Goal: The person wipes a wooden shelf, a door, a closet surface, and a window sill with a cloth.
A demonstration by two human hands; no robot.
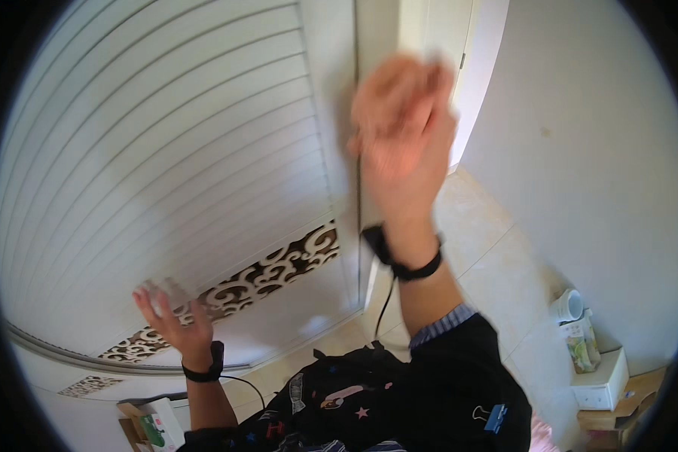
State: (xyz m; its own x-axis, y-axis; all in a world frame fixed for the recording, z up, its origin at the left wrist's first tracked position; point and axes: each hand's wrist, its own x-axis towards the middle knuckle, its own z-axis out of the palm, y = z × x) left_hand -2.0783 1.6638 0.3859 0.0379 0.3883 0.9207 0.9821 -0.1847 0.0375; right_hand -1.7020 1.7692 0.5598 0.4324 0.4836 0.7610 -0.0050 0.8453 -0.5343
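Note:
A white louvred door panel with a band of scrollwork cut-outs near its bottom fills the left side. My left hand is at the lower part of this panel, fingers spread, just in front of the scrollwork; whether the fingertips touch the surface I cannot tell. Raised high by the panel's right edge, my right hand is smeared by motion. Its fingers look curled in, and anything inside them is hidden. Each wrist wears a black strap, and a thin dark cable runs from it.
On the right, a plain pale wall borders a tiled floor. Along that wall stand a white tub, a packet, a white box and cardboard. An opened carton lies at lower left.

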